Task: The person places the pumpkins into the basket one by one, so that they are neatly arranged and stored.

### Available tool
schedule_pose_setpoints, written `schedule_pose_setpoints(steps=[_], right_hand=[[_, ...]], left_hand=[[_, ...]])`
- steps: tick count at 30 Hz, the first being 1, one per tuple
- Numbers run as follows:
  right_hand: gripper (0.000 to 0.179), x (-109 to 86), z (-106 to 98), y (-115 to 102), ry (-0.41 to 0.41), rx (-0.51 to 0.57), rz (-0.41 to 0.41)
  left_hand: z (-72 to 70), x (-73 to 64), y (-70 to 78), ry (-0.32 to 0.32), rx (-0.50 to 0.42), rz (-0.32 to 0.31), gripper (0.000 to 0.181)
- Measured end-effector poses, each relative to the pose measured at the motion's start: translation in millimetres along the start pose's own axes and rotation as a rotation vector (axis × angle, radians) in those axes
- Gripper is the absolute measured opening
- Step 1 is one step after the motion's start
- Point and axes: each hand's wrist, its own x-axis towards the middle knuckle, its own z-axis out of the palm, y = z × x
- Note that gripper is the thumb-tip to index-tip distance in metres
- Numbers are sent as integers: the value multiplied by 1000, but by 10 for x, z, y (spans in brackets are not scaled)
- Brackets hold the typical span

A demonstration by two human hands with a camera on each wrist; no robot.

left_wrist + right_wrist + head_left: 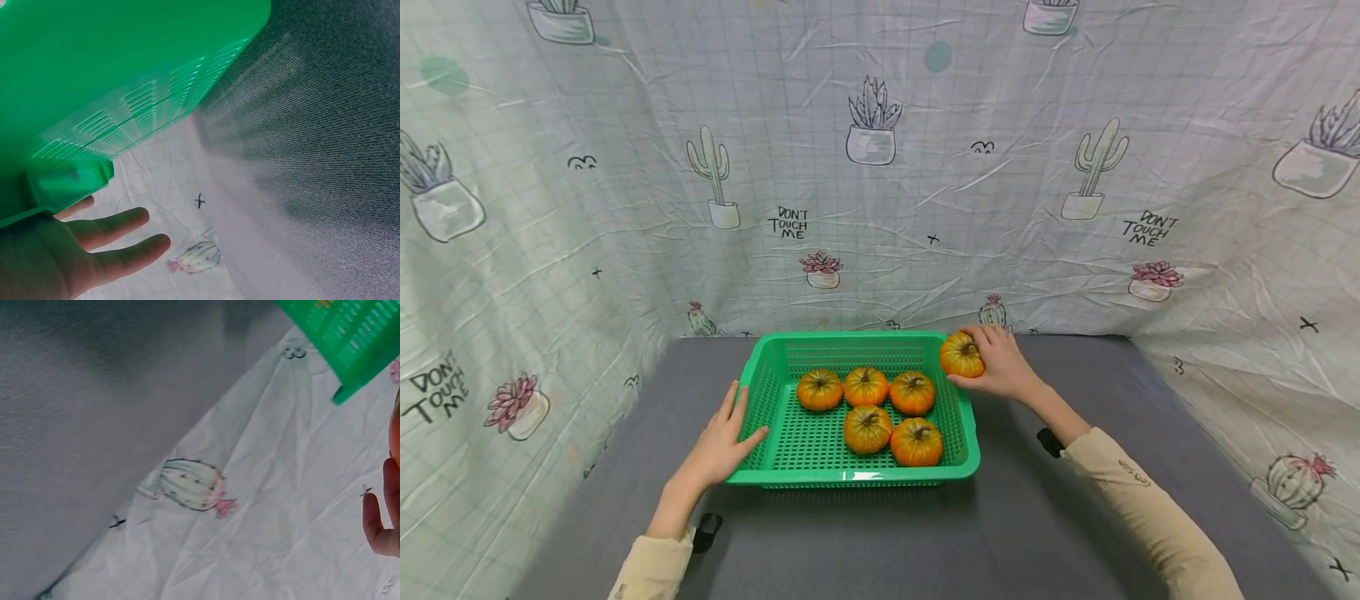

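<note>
A green plastic basket sits on the dark grey table with several small orange pumpkins inside, grouped toward its middle and right. Over the basket's back right corner, my right hand grips another small pumpkin by its right side. The right wrist view catches only some of that hand's fingers at the right edge. My left hand rests on the basket's left rim with its fingers spread and fairly straight. In the left wrist view, the left fingers extend beside the basket wall.
The grey tabletop surrounds the basket. A pale cloth printed with cacti and potted plants hangs behind the table and along both sides. A dark band is at the right wrist, another at the left.
</note>
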Motion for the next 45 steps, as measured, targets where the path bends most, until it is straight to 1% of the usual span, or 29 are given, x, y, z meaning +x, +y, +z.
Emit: schedule_pose_setpoints(steps=[9,15,20,30,34,40,45], right_hand=[[72,90,-112,-234,-59,10,-52],[73,175,-199,-428,-71,16,-120],[73,249,-216,-572,-79,14,-176],[74,394,-258,-857,-85,34,-289],[74,471,-250,-982,-89,30,-324],[73,587,-163,-1174,-73,22,-389],[75,649,-95,-1300,-88,14,-406]], left_hand=[[-12,5,12,-11,4,-9,82],[-20,7,19,-15,10,-16,81],[-20,4,17,-13,6,-17,79],[-11,13,3,-18,4,-8,79],[-17,19,-4,-16,6,1,80],[-34,14,3,-13,13,5,80],[-26,2,1,-17,26,-1,82]])
